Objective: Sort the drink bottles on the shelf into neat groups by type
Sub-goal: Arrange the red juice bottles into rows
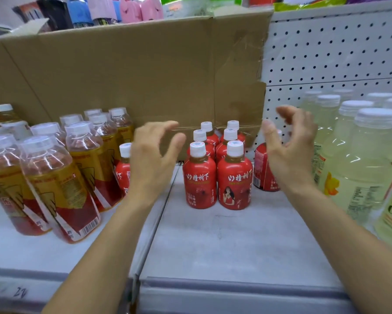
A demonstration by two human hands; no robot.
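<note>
- While both forearms reach in from the bottom edge, the left hand (153, 159) hangs open above the shelf (235, 241), fingers spread and slightly curled, gripping nothing.
- At 3 o'clock from it, the right hand (290, 152) is likewise open, palm turned inward toward the left one, thumb and fingers apart, empty.
- Between the two hands stands a block of small red bottles (217, 168) with white caps, two columns running three deep, upright and packed close; neither hand touches them.
- One more red bottle (123, 168) stands just behind the left hand at its 9 o'clock, partly hidden by it.
- Another red bottle (261, 168) stands behind the right hand, at its 8 o'clock, mostly covered by the palm and wrist.
- At 9 o'clock on the shelf is a cluster of taller amber-drink bottles (54, 177) with gold-and-red labels and clear cap covers, crowded together.
- At 3 o'clock stand large pale yellow-green bottles (358, 159) with wide white caps, grouped against the pegboard back panel (335, 53).
- Behind the red block, at 12 o'clock, a flattened brown cardboard sheet (131, 71) leans upright along the back of the shelf.
</note>
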